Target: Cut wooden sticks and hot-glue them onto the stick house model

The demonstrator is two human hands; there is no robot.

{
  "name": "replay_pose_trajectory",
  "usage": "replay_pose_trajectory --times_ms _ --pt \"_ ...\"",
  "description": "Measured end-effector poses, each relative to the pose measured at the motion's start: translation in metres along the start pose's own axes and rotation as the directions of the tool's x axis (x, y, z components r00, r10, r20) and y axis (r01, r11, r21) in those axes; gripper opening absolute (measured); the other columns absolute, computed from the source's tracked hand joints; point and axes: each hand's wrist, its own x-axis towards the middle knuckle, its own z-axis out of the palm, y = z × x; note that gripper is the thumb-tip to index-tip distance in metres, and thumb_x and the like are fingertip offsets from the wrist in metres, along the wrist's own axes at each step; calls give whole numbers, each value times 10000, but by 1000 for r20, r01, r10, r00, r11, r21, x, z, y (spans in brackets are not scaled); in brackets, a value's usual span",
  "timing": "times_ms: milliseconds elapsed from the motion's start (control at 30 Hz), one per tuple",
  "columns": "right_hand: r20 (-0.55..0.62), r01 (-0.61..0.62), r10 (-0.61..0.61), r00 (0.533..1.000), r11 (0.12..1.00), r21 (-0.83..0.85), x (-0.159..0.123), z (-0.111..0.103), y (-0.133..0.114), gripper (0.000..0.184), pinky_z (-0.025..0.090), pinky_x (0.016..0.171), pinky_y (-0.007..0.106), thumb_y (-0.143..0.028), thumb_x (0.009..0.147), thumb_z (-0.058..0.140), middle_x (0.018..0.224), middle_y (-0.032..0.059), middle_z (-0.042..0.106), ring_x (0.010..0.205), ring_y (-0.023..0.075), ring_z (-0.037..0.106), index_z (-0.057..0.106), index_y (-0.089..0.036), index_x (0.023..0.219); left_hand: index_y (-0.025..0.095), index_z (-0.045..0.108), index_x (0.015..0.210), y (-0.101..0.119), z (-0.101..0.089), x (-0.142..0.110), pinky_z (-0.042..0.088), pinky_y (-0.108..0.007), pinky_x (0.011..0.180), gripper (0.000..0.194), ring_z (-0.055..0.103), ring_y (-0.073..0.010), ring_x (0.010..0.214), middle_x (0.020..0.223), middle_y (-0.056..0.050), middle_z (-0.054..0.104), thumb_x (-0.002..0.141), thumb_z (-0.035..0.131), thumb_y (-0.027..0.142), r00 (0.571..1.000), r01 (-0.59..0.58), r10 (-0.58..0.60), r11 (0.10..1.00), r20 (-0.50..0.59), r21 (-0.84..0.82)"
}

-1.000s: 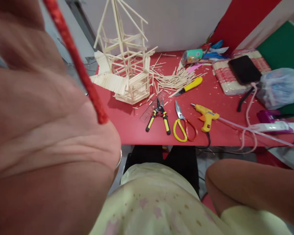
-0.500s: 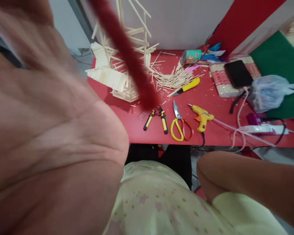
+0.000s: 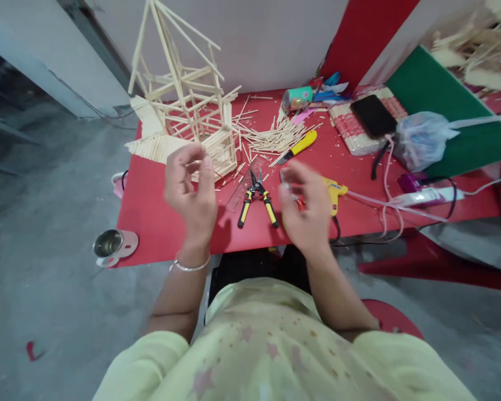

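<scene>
My left hand [image 3: 194, 192], with a bracelet on its wrist, is raised in front of the wooden stick model [image 3: 183, 89]. Its fingers curl loosely and a gap shows between thumb and fingers; I see nothing held. My right hand [image 3: 307, 209], blurred by motion, has its thumb apart from the bent fingers and appears to hold nothing. It hides most of the scissors [image 3: 300, 202] and part of the yellow glue gun [image 3: 334, 195]. Between the hands lie yellow-and-black cutters [image 3: 258, 200], handles spread, partly over a clear ruler [image 3: 237, 192].
Loose sticks [image 3: 271, 136] and a yellow utility knife [image 3: 298, 146] lie on the red table [image 3: 150, 223]. Farther right are a phone [image 3: 373, 116] on stick packs, a plastic bag [image 3: 421, 140], a power strip [image 3: 426, 196] and a green board [image 3: 455, 117]. A metal cup [image 3: 111, 245] stands at the left corner.
The large hand close to the camera and the red cord in front of it have left the view. Both my hands now show over the table. The view has widened leftward, bringing in the cup.
</scene>
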Motion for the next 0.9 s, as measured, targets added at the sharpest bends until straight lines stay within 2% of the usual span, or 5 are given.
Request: replay_pose_trajectory --times_ms 133,300,533,667,900 --pt "176 -71 136 975 940 -334 -28 40 35 499 509 1059 504 -220 984 472 1395 189 611 1268 315 578 538 -141 1472 180 588 1118 -38 24 -13 546 -333 855 247 609 -186 1056 1109 -83 592 968 611 374 981 71 -24 969 -195 238" --pt "284 -19 203 937 842 -539 -47 61 52 550 471 1056 486 -151 958 427 1430 185 586 1213 321 559 527 -116 1497 177 596 1078 -57 18 -19 525 -335 820 204 583 -186 1017 1084 -89 561 988 570 358 983 -22 64 972 -172 234" --pt "220 -49 201 955 835 -549 -35 58 40 441 427 1021 471 -233 983 484 1406 135 623 1229 323 529 638 -171 1391 180 626 1017 -63 18 -33 500 -390 865 196 592 -218 1043 1036 -99 583 993 564 364 985 -58 98 963 -141 264" --pt "194 -48 162 968 872 -488 -23 59 32 352 393 1001 450 -342 1041 472 1301 84 690 1169 286 549 728 -226 1252 176 649 1018 -70 11 -40 484 -335 769 185 588 -180 887 950 -64 612 984 586 347 978 -21 60 981 -199 193" --pt "500 179 51 865 898 -402 29 100 9 270 371 871 411 -384 1006 567 1035 96 714 1053 284 545 793 -241 1043 166 678 941 -84 5 -43 473 -282 732 133 560 -129 730 826 -12 643 927 635 291 963 212 -193 973 -188 91"
